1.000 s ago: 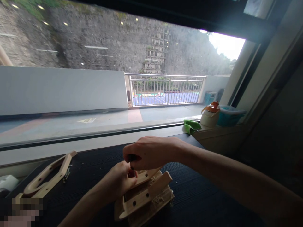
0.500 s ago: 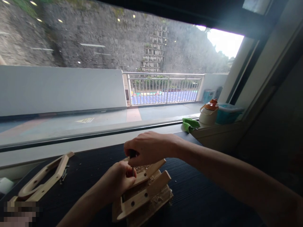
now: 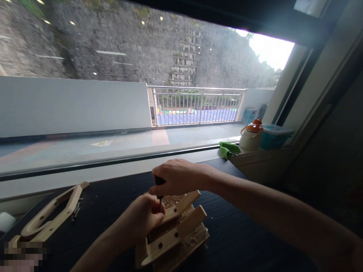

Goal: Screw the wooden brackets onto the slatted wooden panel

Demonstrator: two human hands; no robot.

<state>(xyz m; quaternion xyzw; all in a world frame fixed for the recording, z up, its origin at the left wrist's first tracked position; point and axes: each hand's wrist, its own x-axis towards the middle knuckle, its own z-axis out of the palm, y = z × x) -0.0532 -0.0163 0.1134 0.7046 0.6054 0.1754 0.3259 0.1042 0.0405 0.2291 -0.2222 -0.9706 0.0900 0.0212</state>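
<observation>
Closed around the dark handle of a screwdriver (image 3: 160, 181), my right hand (image 3: 176, 176) holds it upright, shaft pointing down. My left hand (image 3: 145, 212) is closed with thumb and fingers about the lower shaft; the tip and any screw there are hidden. Below both hands is a light wooden assembly (image 3: 168, 241), two angled bars with round dark holes lying across a rougher wooden base. The shaft meets the far bar (image 3: 171, 216), beside one of its holes. Wood shavings (image 3: 190, 239) cling to the base.
On the black table (image 3: 227, 219), a looped wooden frame (image 3: 60, 223) lies at the left beside several loose screws (image 3: 76, 211). Along the windowsill stand a green cloth (image 3: 229, 149), a cream bottle with an orange lid (image 3: 251, 136) and a teal box (image 3: 274, 137).
My right hand's fingers have shifted on the screwdriver handle, so more of it shows. The left hand stays at the shaft. The whole view has shifted very slightly.
</observation>
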